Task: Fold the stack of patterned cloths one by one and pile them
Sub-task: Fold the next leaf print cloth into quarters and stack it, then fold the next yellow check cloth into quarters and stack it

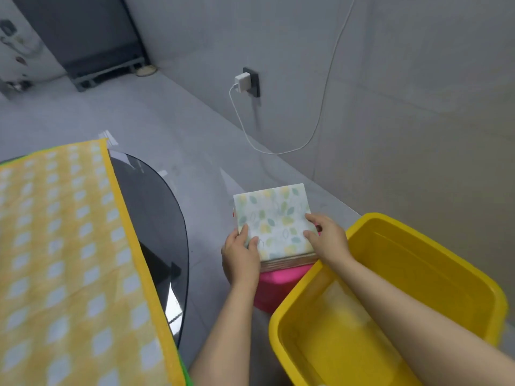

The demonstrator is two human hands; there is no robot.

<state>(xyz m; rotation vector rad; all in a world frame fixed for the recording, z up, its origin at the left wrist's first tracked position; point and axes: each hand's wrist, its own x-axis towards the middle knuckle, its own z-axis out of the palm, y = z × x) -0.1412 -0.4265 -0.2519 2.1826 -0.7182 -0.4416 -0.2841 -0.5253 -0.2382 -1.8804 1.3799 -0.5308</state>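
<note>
A home room, seemingly a living area.
Grey floor tiles (pixel 172 126), a plugged-in phone charger (pixel 242 82) at 12 o'clock and a glass table (pixel 156 218) are seen.

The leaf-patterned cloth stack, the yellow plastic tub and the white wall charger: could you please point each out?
Leaf-patterned cloth stack (pixel 274 218): head view, middle of top cloth.
Yellow plastic tub (pixel 281 310): head view, near-left rim.
White wall charger (pixel 242 81): head view, plug body.

Grey tiled floor (pixel 195 129) carries a pink stool (pixel 274 285) and a yellow tub (pixel 418 238) touching it, both near the wall. Dark glass table (pixel 156 218) stands left; yellow patterned mat (pixel 64 246) covers its top, near edge overhanging.
</note>
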